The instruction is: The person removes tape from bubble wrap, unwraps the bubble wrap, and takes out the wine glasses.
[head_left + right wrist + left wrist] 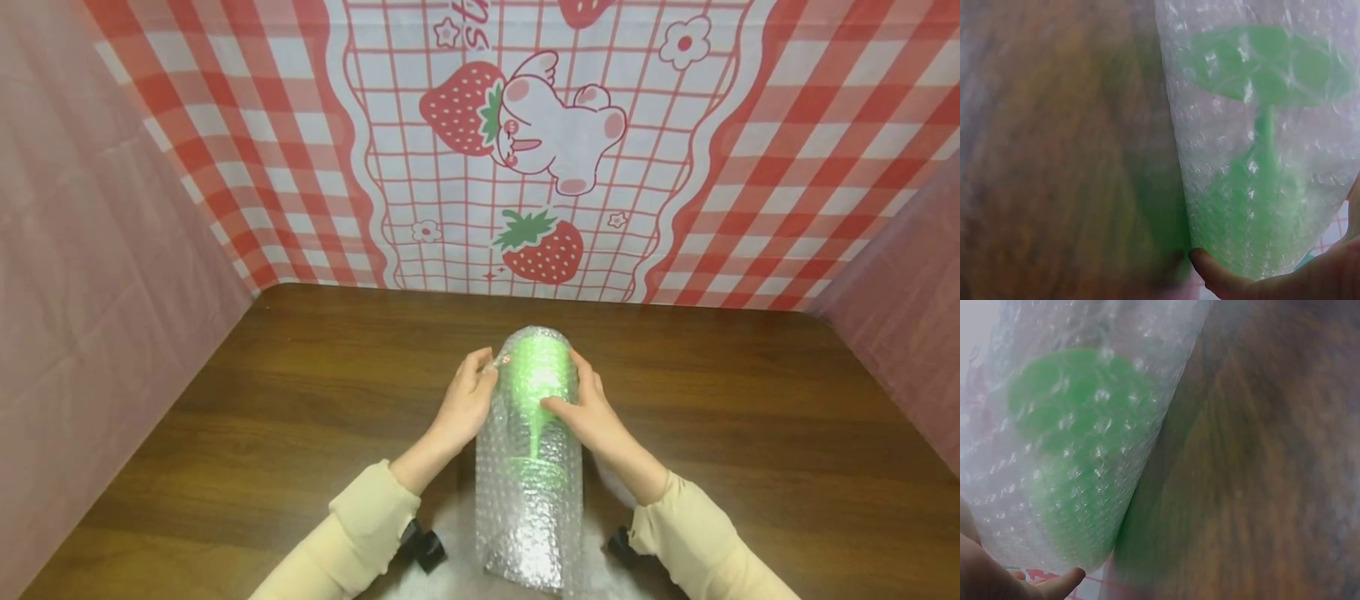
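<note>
A bright green goblet (542, 362) with a bowl, thin stem and round foot is inside a clear bubble wrap sleeve (528, 533). Its bowl points away from me, and the foot is nearer. My left hand (465, 400) holds the sleeve's left edge near the bowl end. On the other side, my right hand (596, 417) grips the wrapped bowl, thumb across the top and fingers along the right side. In both wrist views the foot (1079, 394) shows through the bubbles, and the stem (1264, 128) is plain in the right one.
The brown wooden table (337, 367) spreads out on both sides. Behind it hangs a red and white checked cloth (285, 150) with strawberries. Pink cloth walls (112, 292) stand at left and right. A pale surface (450, 575) lies at the near edge, under the sleeve.
</note>
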### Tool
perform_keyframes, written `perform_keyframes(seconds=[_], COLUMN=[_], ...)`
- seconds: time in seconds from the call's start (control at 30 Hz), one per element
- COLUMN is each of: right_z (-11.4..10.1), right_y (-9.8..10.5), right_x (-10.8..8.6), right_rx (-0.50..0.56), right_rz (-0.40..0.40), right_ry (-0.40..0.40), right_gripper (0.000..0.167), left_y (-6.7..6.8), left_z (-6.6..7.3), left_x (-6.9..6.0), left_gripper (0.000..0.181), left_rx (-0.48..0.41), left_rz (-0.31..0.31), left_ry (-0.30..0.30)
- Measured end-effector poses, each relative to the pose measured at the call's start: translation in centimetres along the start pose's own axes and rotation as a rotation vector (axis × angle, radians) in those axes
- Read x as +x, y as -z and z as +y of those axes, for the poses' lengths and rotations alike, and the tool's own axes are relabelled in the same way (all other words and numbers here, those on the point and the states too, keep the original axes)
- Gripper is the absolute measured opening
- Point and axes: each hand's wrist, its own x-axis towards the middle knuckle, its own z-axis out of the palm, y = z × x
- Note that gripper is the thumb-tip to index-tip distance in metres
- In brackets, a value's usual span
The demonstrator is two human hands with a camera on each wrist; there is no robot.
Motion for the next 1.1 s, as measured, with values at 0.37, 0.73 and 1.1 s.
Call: perform_keyframes(seconds=[0.37,0.73,1.1], right_z=[0.3,0.3,0.4], right_y=[-0.2,-0.1,-0.2], right_x=[-0.1,-0.1,-0.1], right_rx=[0.044,0.035,0.031], right_rz=[0.002,-0.002,0.002], right_ry=[-0.011,-0.040,-0.035], right_gripper=[0.088,0.088,0.088], left_y=[0.1,0.3,1.2], left_z=[-0.1,-0.6,-0.2], left_x=[0.0,0.1,0.6], left_gripper=[0.043,0.044,0.055], left_rx=[-0.011,-0.038,-0.243], left_rz=[0.005,-0.030,-0.198], left_ry=[-0.005,0.005,-0.111])
